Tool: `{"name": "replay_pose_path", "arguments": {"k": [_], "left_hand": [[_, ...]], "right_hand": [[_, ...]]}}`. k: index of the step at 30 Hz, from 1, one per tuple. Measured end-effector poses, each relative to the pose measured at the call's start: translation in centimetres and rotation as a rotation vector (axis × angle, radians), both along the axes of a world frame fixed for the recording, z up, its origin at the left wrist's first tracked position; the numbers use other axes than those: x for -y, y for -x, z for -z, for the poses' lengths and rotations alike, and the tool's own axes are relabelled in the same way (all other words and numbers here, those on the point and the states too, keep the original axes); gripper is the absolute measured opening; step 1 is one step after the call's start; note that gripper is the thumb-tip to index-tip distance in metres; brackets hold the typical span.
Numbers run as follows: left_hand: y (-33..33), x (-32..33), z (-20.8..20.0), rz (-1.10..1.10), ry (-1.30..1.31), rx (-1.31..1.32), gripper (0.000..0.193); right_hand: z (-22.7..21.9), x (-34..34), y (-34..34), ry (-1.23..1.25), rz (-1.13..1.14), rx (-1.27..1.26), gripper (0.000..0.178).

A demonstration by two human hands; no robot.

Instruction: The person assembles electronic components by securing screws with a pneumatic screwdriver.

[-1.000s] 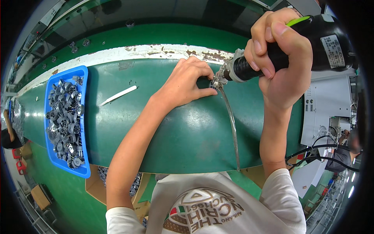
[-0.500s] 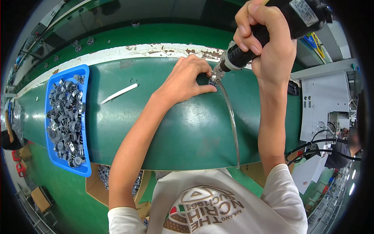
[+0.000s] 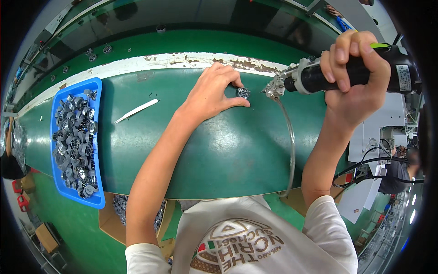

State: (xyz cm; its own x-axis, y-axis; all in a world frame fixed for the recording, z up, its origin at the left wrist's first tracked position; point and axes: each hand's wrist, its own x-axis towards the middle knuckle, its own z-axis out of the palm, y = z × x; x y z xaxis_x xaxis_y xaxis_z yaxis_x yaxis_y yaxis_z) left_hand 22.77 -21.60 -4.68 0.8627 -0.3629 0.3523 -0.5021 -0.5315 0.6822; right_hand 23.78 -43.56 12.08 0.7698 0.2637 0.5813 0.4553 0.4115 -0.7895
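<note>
My left hand (image 3: 213, 93) rests on the green work surface, its thumb and forefinger curled round a small round grey part (image 3: 243, 93) with metal bits on its top. My right hand (image 3: 356, 75) is closed round the body of a black powered screwdriver (image 3: 315, 75), which is tipped almost level. The metal nose (image 3: 274, 87) of the screwdriver is off to the right of the part, apart from it. A clear hose (image 3: 291, 137) runs from the nose down to the table's near edge.
A blue tray (image 3: 102, 150) heaped with similar grey parts stands at the left. White tweezers (image 3: 137, 111) lie beside it among tiny dark screws. Beyond a chipped white ledge (image 3: 182, 59), a green belt carries several parts. A cardboard box (image 3: 109, 223) of parts sits below the near edge.
My right hand has swung the screwdriver right and lowered its back end, so its nose has come away from the grey part. My left hand has stayed almost still.
</note>
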Motion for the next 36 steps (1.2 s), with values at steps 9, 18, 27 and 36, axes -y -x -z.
{"name": "replay_pose_path", "arguments": {"k": [9,18,27,36], "left_hand": [[0.0,-0.1,0.1,-0.008,0.001,0.029,0.043],[0.0,-0.1,0.3,-0.018,0.01,0.05,0.042],[0.0,0.2,0.3,-0.036,0.003,0.034,0.042],[0.3,-0.1,0.1,-0.056,0.011,0.025,0.04]], "right_hand": [[1.3,-2.4,0.2,0.052,0.024,0.002,0.02],[2.0,-3.1,-0.1,0.084,0.032,0.01,0.021],[2.2,-3.6,-0.9,0.132,0.05,0.028,0.018],[2.1,-4.9,-1.1,0.15,0.096,-0.017,0.015]]}}
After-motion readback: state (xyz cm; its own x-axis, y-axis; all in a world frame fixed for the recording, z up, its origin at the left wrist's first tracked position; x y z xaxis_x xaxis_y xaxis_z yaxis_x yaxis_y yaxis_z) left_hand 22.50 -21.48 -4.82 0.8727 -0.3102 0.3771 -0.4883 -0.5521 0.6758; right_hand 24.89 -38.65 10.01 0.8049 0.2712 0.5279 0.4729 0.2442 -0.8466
